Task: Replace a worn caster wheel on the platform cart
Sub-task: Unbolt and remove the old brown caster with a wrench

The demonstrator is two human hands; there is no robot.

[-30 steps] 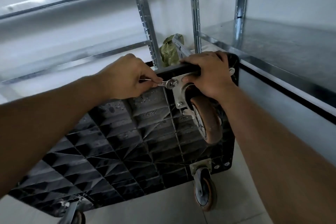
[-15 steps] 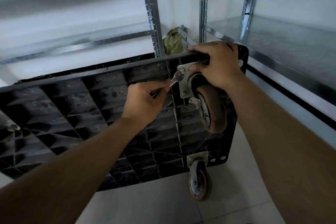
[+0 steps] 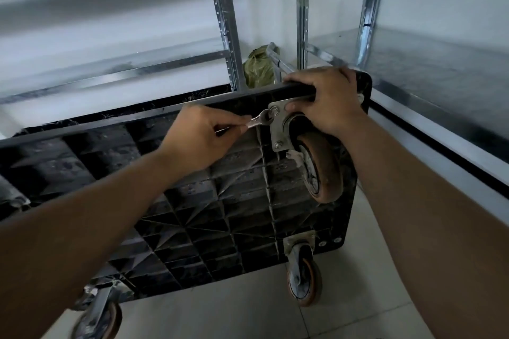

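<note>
Behind the cart (image 3: 192, 215), metal shelving (image 3: 225, 22) is seen against a pale wall, and a tiled floor (image 3: 220, 311) is seen under the cart. The cart is stood on one long edge, with its black ribbed underside turned toward the camera. A crumpled green bag (image 3: 259, 69) is partly hidden behind the cart's top edge.

The cart's top edge is held near its upper right corner by the right hand (image 3: 327, 102): its grip is clamped there, with the fingers curled over the rim and the thumb laid on the mounting plate (image 3: 278, 129). The worn brown caster wheel (image 3: 322, 170) is carried by that plate at the cart's upper right corner, just under the right hand. Two other wheels are fixed along the cart's lower edge, one at the lower right corner (image 3: 304, 281) and one at the lower left (image 3: 102, 316).

Against the cart's underside, just left of the plate, the left hand (image 3: 201, 137) is held. Its grip is closed on a small wrench (image 3: 260, 120), pinched between thumb and fingers. The wrench's open end is set at the upper bolt (image 3: 273, 110) of the plate; whether it is fully seated cannot be told.
</note>
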